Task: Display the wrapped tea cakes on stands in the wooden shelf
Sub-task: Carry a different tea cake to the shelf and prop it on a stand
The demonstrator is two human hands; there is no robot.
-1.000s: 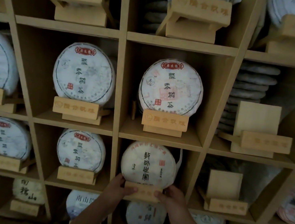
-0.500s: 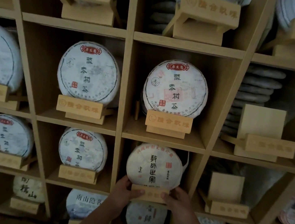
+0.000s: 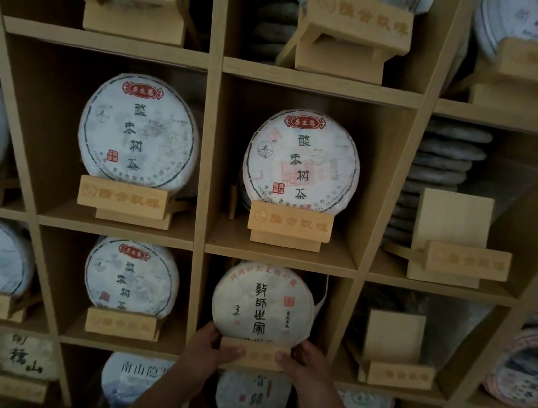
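Two hands, the left hand (image 3: 210,351) and right hand (image 3: 303,364), grip the ends of a wooden stand (image 3: 255,354) bearing a wrapped tea cake (image 3: 262,303) in the shelf (image 3: 199,246) compartment at lower centre of the frame.

A bottom-row tea cake (image 3: 132,378) reads "南山隐"; another cake (image 3: 26,361) "山".

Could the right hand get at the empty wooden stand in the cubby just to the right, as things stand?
Probably yes, once freed: the right hand grips the held stand, and the empty stand sits at the open front next door, nothing before it.
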